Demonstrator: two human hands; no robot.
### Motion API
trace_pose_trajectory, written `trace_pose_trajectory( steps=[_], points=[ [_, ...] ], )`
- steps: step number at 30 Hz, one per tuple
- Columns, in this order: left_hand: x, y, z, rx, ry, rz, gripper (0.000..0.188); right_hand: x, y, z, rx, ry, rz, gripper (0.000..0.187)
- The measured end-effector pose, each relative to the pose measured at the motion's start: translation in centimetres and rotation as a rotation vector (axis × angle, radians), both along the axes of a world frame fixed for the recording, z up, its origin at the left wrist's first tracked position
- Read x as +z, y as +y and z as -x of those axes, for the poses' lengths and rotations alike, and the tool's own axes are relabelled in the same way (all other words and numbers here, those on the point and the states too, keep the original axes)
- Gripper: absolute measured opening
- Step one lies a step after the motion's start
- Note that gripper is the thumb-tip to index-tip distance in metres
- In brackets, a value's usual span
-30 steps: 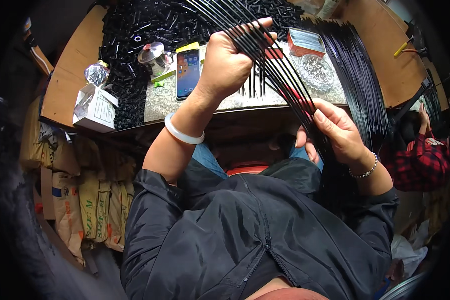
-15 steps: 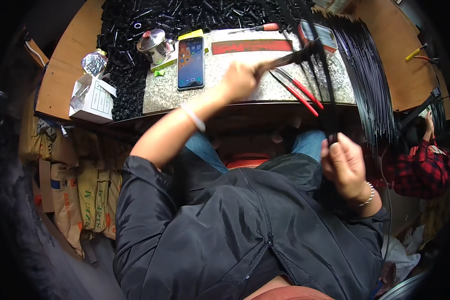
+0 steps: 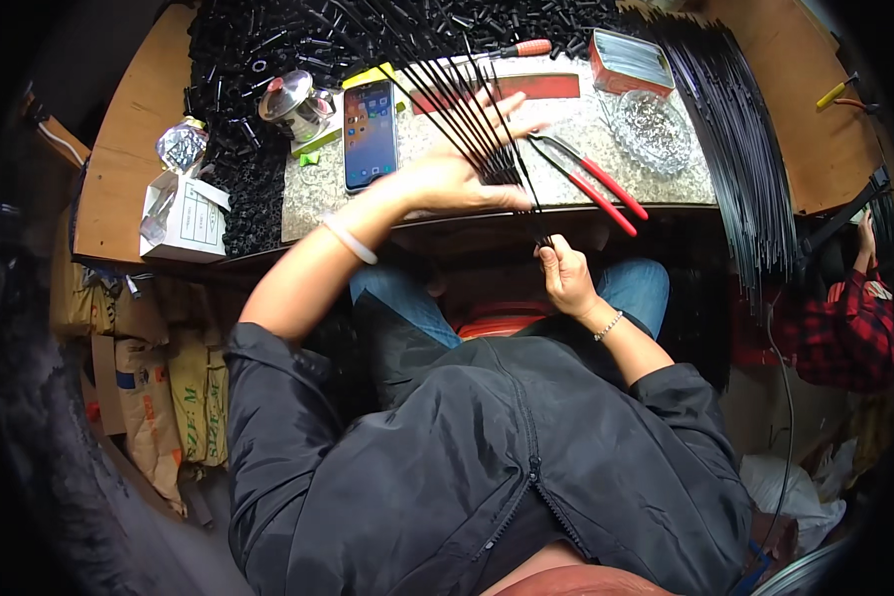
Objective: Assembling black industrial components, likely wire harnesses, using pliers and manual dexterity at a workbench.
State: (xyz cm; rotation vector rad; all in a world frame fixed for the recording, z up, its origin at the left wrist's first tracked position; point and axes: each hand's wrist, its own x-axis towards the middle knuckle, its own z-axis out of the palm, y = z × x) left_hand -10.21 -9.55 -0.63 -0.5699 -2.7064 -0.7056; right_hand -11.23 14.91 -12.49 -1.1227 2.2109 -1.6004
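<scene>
A fanned-out bundle of thin black rods [image 3: 454, 121] slants up and left across the front of the table. My right hand [image 3: 568, 278] is closed round the lower ends, just off the table's front edge. Against the middle of the bundle lies my left hand [image 3: 447, 184], its fingers stretched and spread among the rods, not closed on them. Red-handled pliers [image 3: 606, 189] rest just right of the bundle, handles over the edge. A phone [image 3: 370, 139] with a lit screen lies left of my left hand. Behind the rods is a flat red strip [image 3: 551, 87].
Small black tubular parts [image 3: 268, 30] are heaped along the back and left. A thick row of black rods [image 3: 735, 139] overhangs the right edge. A glass dish [image 3: 652, 134], red box [image 3: 631, 62], screwdriver [image 3: 533, 48], metal pot [image 3: 298, 105] and white box [image 3: 184, 217] stand around. Another person's checked sleeve [image 3: 849, 333] is at right.
My right hand has moved left and slightly up with the rods, which now fan out to the upper left. My left hand has opened and lowered. The glass dish has come into plain view.
</scene>
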Motion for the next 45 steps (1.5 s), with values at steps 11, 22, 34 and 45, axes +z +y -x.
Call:
trace_pose_trajectory(
  steps=[11,22,34,45],
  points=[
    [-4.4,2.8,-1.7,-0.128,0.063,0.081,0.033,7.7,2.2,4.9,-0.469,0.786,-0.403,0.038],
    [-4.0,3.1,-2.3,-0.018,0.026,0.315,0.079,8.4,4.2,7.4,-0.574,0.903,-0.453,0.029],
    [-3.8,3.3,-2.3,0.006,-0.002,0.252,0.079,9.1,-8.6,12.6,0.010,0.923,-0.406,0.048],
    [-4.3,3.0,-2.1,0.033,0.069,0.300,0.052,10.0,-9.4,13.7,0.151,1.192,-0.522,0.045]
  ],
)
